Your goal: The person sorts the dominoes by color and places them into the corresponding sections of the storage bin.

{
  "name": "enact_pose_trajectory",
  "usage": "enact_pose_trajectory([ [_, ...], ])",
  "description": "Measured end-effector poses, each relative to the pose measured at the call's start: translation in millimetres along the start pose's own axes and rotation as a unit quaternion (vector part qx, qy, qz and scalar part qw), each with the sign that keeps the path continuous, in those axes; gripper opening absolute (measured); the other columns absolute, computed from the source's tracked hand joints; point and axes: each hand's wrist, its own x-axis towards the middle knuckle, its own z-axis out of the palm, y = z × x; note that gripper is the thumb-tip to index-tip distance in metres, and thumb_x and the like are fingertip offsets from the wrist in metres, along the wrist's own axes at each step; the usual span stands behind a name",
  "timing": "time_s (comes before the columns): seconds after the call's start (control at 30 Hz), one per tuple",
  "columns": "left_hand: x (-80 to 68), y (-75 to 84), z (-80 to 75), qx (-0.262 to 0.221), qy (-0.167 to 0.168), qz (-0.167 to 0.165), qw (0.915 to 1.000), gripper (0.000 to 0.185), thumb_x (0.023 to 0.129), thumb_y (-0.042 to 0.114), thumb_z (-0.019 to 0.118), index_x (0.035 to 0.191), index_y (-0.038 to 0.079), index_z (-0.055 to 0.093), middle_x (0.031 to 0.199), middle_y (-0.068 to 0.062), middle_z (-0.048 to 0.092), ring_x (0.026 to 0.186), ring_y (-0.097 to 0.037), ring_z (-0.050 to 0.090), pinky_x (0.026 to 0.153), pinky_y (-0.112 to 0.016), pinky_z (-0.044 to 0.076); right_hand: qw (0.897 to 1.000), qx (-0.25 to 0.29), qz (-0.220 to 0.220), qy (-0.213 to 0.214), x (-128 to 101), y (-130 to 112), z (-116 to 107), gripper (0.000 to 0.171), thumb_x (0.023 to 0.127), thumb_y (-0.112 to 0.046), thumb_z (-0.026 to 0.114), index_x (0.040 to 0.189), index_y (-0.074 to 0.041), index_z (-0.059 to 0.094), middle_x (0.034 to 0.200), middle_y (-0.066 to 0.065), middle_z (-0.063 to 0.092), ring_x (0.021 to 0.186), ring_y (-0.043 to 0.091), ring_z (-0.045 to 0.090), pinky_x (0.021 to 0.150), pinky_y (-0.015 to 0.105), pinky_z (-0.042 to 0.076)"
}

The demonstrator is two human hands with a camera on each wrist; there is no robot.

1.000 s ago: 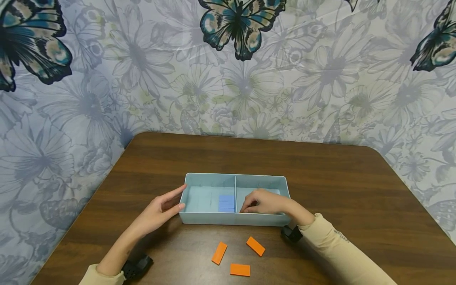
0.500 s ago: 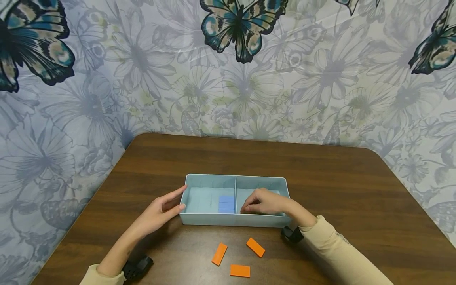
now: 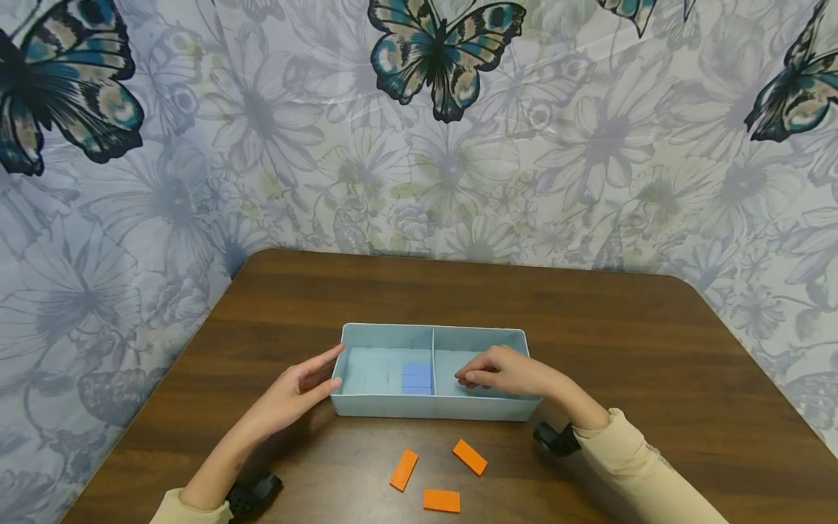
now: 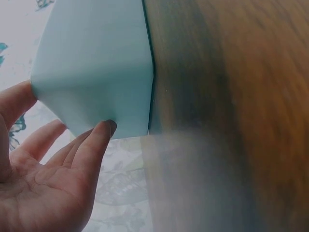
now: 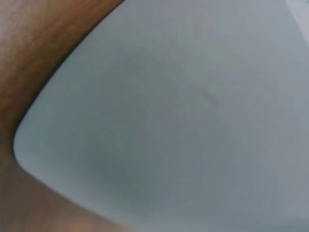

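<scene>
A light blue tray point(image 3: 432, 407) with two compartments stands on the brown table point(image 3: 609, 327). A few blue blocks point(image 3: 416, 378) lie in its left compartment against the divider. My left hand point(image 3: 297, 391) rests with straight fingers against the tray's left end; in the left wrist view its fingertips point(image 4: 104, 130) touch the tray point(image 4: 96, 63) corner. My right hand point(image 3: 500, 371) hovers over the right compartment with loosely curled fingers, and nothing shows between them. Three orange blocks point(image 3: 403, 469) point(image 3: 470, 456) point(image 3: 441, 500) lie on the table before the tray. The right wrist view holds only a blurred tray point(image 5: 183, 121) wall.
A flower-and-butterfly curtain point(image 3: 419, 145) hangs behind and around the table. The table's rounded back corners are at left and right. Bare wood stretches behind and to the right of the tray.
My right hand has risen out of the right compartment and drifted slightly right. The left hand and the tray have stayed put.
</scene>
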Motion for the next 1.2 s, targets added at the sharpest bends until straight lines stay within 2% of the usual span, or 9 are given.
enact_pose_trajectory([
  [0.33, -0.3, -1.3, 1.8, 0.011, 0.003, -0.001, 0.9999, 0.057, 0.095, 0.017, 0.058, 0.144, 0.002, 0.034, 0.146, -0.014, 0.032, 0.124, -0.038, 0.040, 0.093, -0.035, 0.039, 0.999, 0.001, 0.008, 0.041, -18.8, -6.6, 2.1, 0.039, 0.101, -0.026, 0.045, 0.124, 0.003, 0.059, 0.122, 0.013, 0.059, 0.112, 0.019, 0.055, 0.089, 0.031, 0.045],
  [0.5, -2.2, -0.1, 2.4, 0.012, 0.001, -0.002, 0.9999, 0.057, 0.095, 0.017, 0.058, 0.144, 0.001, 0.034, 0.145, -0.016, 0.031, 0.124, -0.039, 0.040, 0.092, -0.034, 0.040, 0.997, -0.009, 0.019, 0.076, -30.7, -11.3, 5.4, 0.044, 0.100, -0.030, 0.045, 0.129, 0.002, 0.055, 0.126, 0.011, 0.056, 0.114, 0.020, 0.053, 0.090, 0.033, 0.044],
  [0.63, -3.4, 0.8, 3.0, 0.004, -0.004, -0.003, 1.0000, 0.057, 0.095, 0.016, 0.058, 0.144, 0.000, 0.033, 0.146, -0.018, 0.031, 0.124, -0.039, 0.039, 0.092, -0.031, 0.040, 0.995, -0.018, 0.033, 0.098, -39.4, -15.5, 9.0, 0.049, 0.099, -0.035, 0.045, 0.137, -0.003, 0.047, 0.134, 0.007, 0.050, 0.119, 0.018, 0.048, 0.092, 0.035, 0.043],
  [0.87, -2.6, 0.5, 2.4, 0.005, -0.003, -0.005, 1.0000, 0.057, 0.095, 0.017, 0.057, 0.144, 0.001, 0.033, 0.146, -0.017, 0.031, 0.124, -0.039, 0.039, 0.092, -0.032, 0.040, 0.985, -0.076, 0.047, 0.145, -55.2, -28.6, 16.4, 0.057, 0.097, -0.039, 0.048, 0.147, -0.014, 0.033, 0.146, 0.001, 0.035, 0.127, 0.018, 0.039, 0.097, 0.045, 0.037],
  [1.03, -1.2, 1.1, 1.1, -0.001, -0.003, 0.001, 1.0000, 0.057, 0.095, 0.016, 0.057, 0.144, 0.001, 0.033, 0.146, -0.017, 0.031, 0.124, -0.040, 0.038, 0.092, -0.030, 0.040, 0.976, -0.121, 0.035, 0.177, -64.7, -40.2, 22.1, 0.059, 0.096, -0.038, 0.051, 0.147, -0.017, 0.031, 0.146, 0.000, 0.033, 0.127, 0.019, 0.038, 0.096, 0.045, 0.037],
  [1.07, -1.0, 1.3, 0.9, -0.004, -0.004, 0.002, 1.0000, 0.057, 0.095, 0.015, 0.057, 0.144, 0.001, 0.033, 0.146, -0.018, 0.030, 0.125, -0.040, 0.038, 0.092, -0.030, 0.040, 0.975, -0.127, 0.030, 0.182, -66.2, -42.3, 23.4, 0.059, 0.096, -0.037, 0.051, 0.147, -0.017, 0.031, 0.146, 0.000, 0.034, 0.120, 0.016, 0.047, 0.095, 0.043, 0.039],
  [1.13, -0.5, 1.5, 0.5, -0.008, -0.006, 0.002, 0.9999, 0.057, 0.095, 0.015, 0.057, 0.144, 0.001, 0.032, 0.146, -0.019, 0.030, 0.125, -0.040, 0.038, 0.092, -0.029, 0.039, 0.970, -0.139, 0.018, 0.197, -69.1, -46.7, 26.6, 0.057, 0.096, -0.034, 0.053, 0.147, -0.017, 0.034, 0.145, -0.001, 0.037, 0.090, 0.005, 0.059, 0.088, 0.038, 0.044],
  [1.2, 0.1, 1.7, 0.2, -0.009, -0.008, 0.004, 0.9999, 0.057, 0.095, 0.015, 0.057, 0.144, 0.001, 0.032, 0.146, -0.020, 0.029, 0.125, -0.040, 0.037, 0.092, -0.028, 0.039, 0.963, -0.153, -0.005, 0.221, -71.4, -50.1, 30.9, 0.054, 0.095, -0.030, 0.056, 0.144, -0.016, 0.039, 0.141, -0.001, 0.042, 0.084, 0.002, 0.059, 0.085, 0.034, 0.046],
])
